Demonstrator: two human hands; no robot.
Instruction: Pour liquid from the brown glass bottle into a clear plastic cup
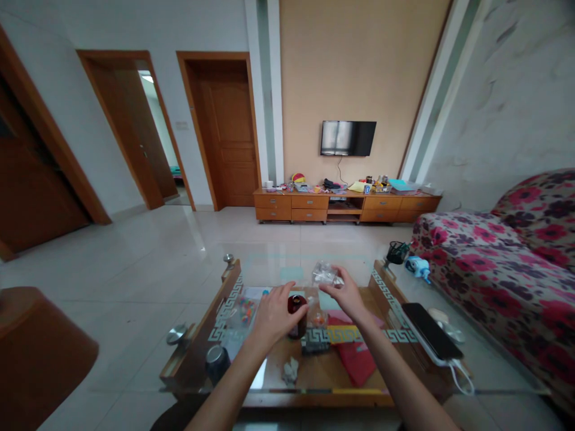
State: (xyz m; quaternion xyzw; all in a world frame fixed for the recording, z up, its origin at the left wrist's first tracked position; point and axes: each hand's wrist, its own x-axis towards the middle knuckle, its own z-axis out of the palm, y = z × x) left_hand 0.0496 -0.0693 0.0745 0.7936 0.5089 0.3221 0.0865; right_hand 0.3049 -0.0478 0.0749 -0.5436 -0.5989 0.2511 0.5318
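My left hand [272,316] is at a dark brown bottle [297,328] on the glass coffee table [224,383]. Its thumb lies across the front of the bottle and its fingers curve round the far left side. The bottle stands upright with its neck open at the top. Farther right, my right hand [345,292] pinches a crumpled, clear plastic piece [324,273] between thumb and fingers, above the far part of the table. What the plastic piece is, I cannot make out.
A dark cup [217,363] stands to the left, near my left forearm. On the right lies a phone [431,330] with a white cable. Crumpled tissue [290,371], a red item [358,362] and a bag of colourful pieces [245,311] show through or on the glass. A black mesh holder [397,252] stands far right.
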